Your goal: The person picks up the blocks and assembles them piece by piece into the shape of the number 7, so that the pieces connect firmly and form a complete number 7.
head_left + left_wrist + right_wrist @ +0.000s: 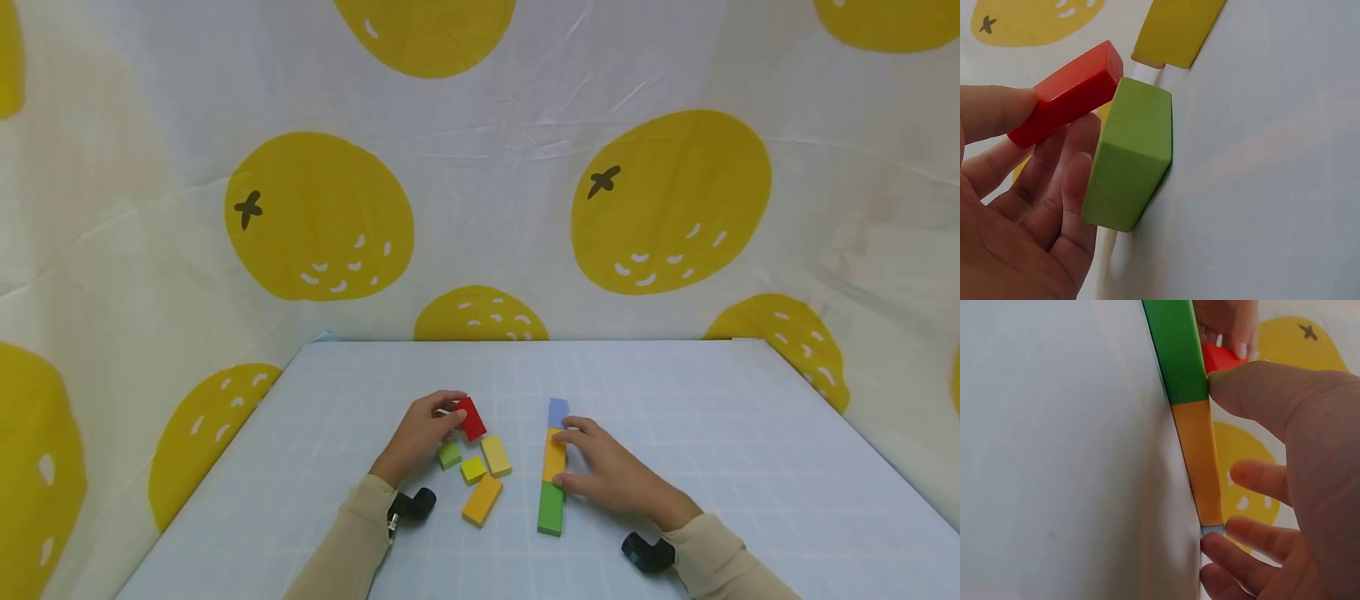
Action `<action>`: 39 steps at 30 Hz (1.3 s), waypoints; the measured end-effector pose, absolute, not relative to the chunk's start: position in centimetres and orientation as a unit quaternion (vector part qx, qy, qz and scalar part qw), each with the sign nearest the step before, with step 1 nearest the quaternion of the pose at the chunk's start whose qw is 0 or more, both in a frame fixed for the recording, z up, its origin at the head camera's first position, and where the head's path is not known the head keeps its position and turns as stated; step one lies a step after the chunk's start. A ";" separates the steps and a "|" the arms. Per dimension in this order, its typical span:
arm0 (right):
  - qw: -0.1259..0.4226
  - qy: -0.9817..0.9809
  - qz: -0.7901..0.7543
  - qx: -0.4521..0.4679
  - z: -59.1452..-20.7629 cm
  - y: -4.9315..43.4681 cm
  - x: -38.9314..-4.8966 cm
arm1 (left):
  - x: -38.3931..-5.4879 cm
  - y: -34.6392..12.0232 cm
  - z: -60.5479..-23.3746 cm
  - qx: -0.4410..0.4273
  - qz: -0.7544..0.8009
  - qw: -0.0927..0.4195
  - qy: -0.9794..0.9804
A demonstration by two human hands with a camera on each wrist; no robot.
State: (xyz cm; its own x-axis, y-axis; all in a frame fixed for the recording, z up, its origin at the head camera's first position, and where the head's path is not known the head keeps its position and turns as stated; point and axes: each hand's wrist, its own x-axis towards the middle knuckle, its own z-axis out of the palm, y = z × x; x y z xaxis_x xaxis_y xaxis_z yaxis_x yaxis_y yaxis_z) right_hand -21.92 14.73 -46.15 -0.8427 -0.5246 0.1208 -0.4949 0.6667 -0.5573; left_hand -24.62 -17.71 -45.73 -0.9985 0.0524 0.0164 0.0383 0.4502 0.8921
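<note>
My left hand [420, 429] pinches a red rectangular block [471, 419] between thumb and fingers; the left wrist view shows the block [1069, 94] tilted. Just beneath that hand lies a light green block [449, 454], large in the left wrist view. My right hand [615, 471] is at a straight row of blocks: blue [557, 412] at the far end, orange [554, 458] in the middle, green [551, 508] nearest me. Its thumb is by the seam of green and orange, and its spread fingers reach toward the seam of orange and blue.
Between the hands lie a pale yellow block [496, 455], a small bright yellow block [473, 470] and another orange block [482, 501]. All are on a table with a pale checked cloth [660, 392]. Behind it hangs a white curtain [495, 208] with yellow fruit prints.
</note>
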 end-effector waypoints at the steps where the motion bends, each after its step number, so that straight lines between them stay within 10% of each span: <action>1: 0.026 0.912 -0.298 -0.281 -46.2 14.8 -22.0 | -24.7 -17.6 -45.7 0.027 0.526 0.008 0.850; 39: 0.055 0.915 -0.281 -0.286 -46.3 14.8 -22.0 | -30.8 -11.9 -45.3 0.082 0.654 0.075 0.748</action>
